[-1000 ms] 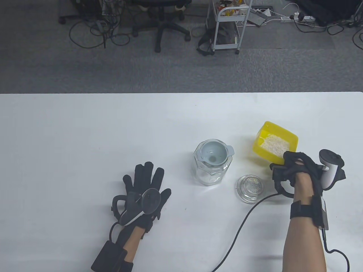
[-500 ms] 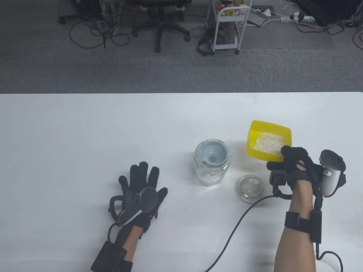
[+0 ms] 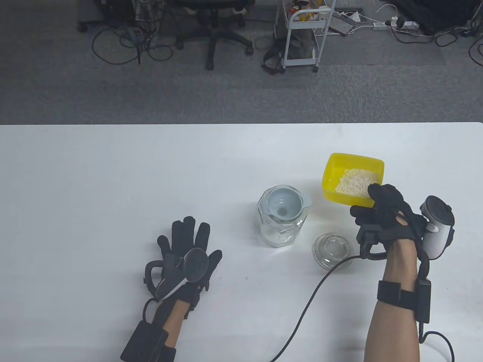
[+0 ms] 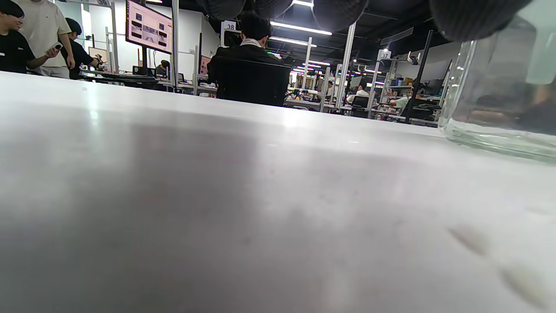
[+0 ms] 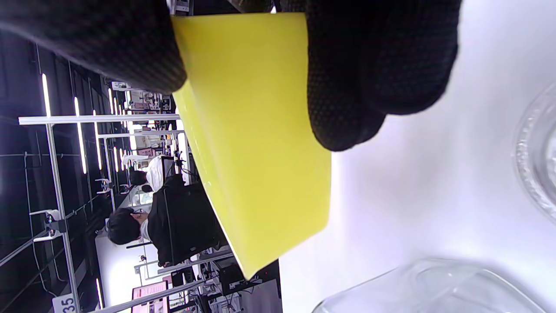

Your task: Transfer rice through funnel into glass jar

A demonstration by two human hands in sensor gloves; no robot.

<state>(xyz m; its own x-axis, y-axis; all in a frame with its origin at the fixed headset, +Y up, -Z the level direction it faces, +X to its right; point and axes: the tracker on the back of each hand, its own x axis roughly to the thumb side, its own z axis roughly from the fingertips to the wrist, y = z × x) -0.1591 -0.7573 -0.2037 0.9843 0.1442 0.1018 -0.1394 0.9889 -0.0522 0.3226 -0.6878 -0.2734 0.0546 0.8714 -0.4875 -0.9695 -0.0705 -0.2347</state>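
A glass jar (image 3: 281, 226) stands mid-table with a pale blue-grey funnel (image 3: 285, 204) seated in its mouth. A yellow tub (image 3: 353, 167) holding white rice (image 3: 354, 182) is lifted off the table to the jar's right. My right hand (image 3: 377, 211) grips the tub's near edge; in the right wrist view the fingers (image 5: 373, 74) clamp the yellow wall (image 5: 256, 143). My left hand (image 3: 186, 245) lies flat on the table left of the jar, fingers spread, holding nothing. The jar's base (image 4: 499, 95) shows in the left wrist view.
The jar's glass lid (image 3: 333, 250) lies on the table just right of the jar, under my right wrist's cable (image 3: 313, 298). It also shows in the right wrist view (image 5: 536, 169). An office chair (image 3: 215, 30) and white cart (image 3: 302, 34) stand beyond the table's far edge.
My right hand has moved the yellow tub left and toward the far side, closer to the jar, and levelled it. My left hand slid slightly left and back, then stayed flat.
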